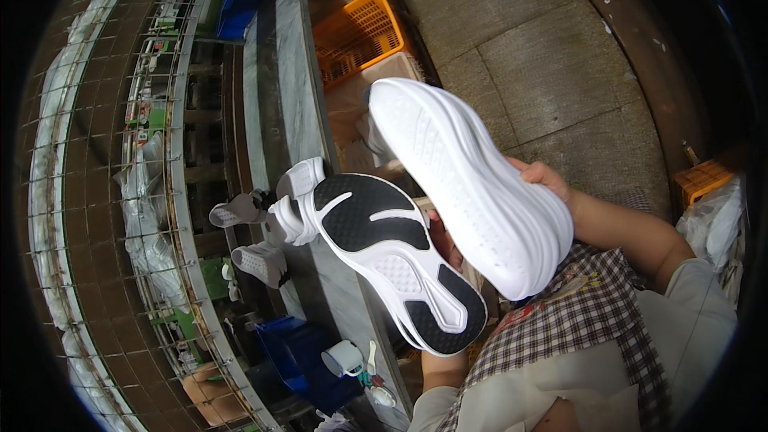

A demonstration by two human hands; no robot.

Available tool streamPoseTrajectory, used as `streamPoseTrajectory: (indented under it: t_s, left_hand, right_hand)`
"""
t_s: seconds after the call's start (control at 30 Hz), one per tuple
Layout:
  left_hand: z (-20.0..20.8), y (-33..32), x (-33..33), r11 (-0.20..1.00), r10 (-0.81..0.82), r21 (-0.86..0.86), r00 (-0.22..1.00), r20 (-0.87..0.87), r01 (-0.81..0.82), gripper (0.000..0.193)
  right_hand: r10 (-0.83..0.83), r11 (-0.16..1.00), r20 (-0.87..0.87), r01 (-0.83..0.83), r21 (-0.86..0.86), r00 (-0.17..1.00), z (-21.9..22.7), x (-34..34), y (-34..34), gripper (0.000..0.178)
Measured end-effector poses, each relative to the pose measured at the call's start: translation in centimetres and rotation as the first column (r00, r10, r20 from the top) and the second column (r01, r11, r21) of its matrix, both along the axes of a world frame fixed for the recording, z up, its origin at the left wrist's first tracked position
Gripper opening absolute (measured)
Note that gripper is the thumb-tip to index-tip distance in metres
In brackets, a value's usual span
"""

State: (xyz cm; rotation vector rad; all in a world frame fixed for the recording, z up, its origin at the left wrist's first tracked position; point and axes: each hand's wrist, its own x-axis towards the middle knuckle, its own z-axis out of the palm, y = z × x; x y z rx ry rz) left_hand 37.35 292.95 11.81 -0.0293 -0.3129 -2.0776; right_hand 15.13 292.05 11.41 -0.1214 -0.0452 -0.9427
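Note:
My right hand grips the edge of a thick white shoe sole, its dotted underside tilted up. The layered rim suggests stacked soles, but I cannot tell how many. My left hand shows only partly between this sole and a white shoe sole with black tread pads. Its fingers are bent around that black-and-white sole, and the rest of the hand is hidden behind it. The two soles are held side by side above the bench edge. More white soles lie on the bench just beyond the black-and-white one.
A grey bench runs along my left, with a blue bin and a white mug near its lower end. Pale soles sit at its far side. Behind stands a wire mesh rack. An orange crate stands beyond the bench.

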Motion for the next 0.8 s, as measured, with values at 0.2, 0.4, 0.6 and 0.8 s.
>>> streamPoseTrajectory:
  t_s: [0.2, 0.4, 0.6, 0.8]
  left_hand:
    - [0.0, 0.0, 1.0, 1.0, 0.002, -0.006, 0.999, -0.045, -0.002, 0.054]
    - [-0.1, -0.1, 1.2, 0.999, -0.011, -0.033, 0.998, -0.065, 0.009, 0.054]
    - [0.1, -0.3, 1.9, 0.997, -0.019, -0.072, 0.999, -0.049, 0.016, 0.054]
    - [0.7, -0.3, 2.3, 0.996, 0.011, -0.088, 0.997, -0.075, -0.017, 0.054]
  right_hand:
    - [-0.004, 0.998, 0.04, 0.001, 0.06, 0.999, -1.3, -0.7, 0.0, 0.071]
    - [-0.023, 0.999, -0.229, 0.015, -0.035, 0.973, 0.1, -1.1, -0.1, 0.074]
    - [-0.02, 0.99, -0.392, -0.037, -0.137, 0.92, -1.3, -0.8, -0.6, 0.076]
    - [0.047, 0.996, -0.015, -0.046, 0.082, 0.999, -4.2, 0.5, -0.2, 0.076]
